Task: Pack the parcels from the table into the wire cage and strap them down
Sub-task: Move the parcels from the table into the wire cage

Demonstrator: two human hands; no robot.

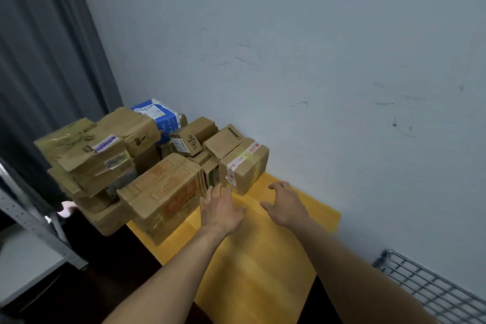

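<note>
Several cardboard parcels are piled on the far end of a yellow table (252,265), against the wall. Nearest me stands a small brown box with red-and-white tape (246,166). Left of it lies a long box with orange print (163,192). A blue-and-white parcel (160,116) sits at the back of the pile. My left hand (222,208) hovers open, its fingertips just short of the taped box. My right hand (286,204) is open too, fingers curled, to the right of that box. A corner of the wire cage (431,289) shows at the lower right.
A grey-blue wall runs behind the table. A dark curtain (44,60) hangs at the left. A grey metal shelf frame (34,221) stands at the lower left, beside the overhanging parcels. Dark floor lies between shelf and table.
</note>
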